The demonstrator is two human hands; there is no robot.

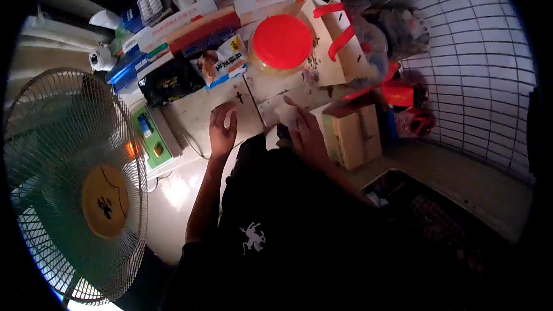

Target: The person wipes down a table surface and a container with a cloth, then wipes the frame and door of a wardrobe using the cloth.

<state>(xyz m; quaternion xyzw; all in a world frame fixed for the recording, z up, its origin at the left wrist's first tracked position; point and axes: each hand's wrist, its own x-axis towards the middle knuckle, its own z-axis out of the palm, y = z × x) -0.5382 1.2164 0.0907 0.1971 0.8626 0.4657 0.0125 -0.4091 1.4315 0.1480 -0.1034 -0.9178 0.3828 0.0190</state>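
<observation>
My left hand (223, 129) is over the front part of the pale tabletop (201, 116), fingers apart and nothing in it. To its right, my right hand (302, 132) has its fingers spread near a whitish, blurred patch that I cannot make out. Beyond the hands stands a jar with a red lid (283, 42). A black packet (171, 82) and a white-and-brown packet (222, 60) lie behind my left hand. Close to the right of my right hand is a cardboard box (352, 132).
A fan with a wire cage (75, 190) stands at the left. An open cream box with red ribbon (331, 40) is behind the cardboard box. Long boxes line the back. A wire grid (472, 69) rises at the right, and a dark open bin (426, 201) sits below it.
</observation>
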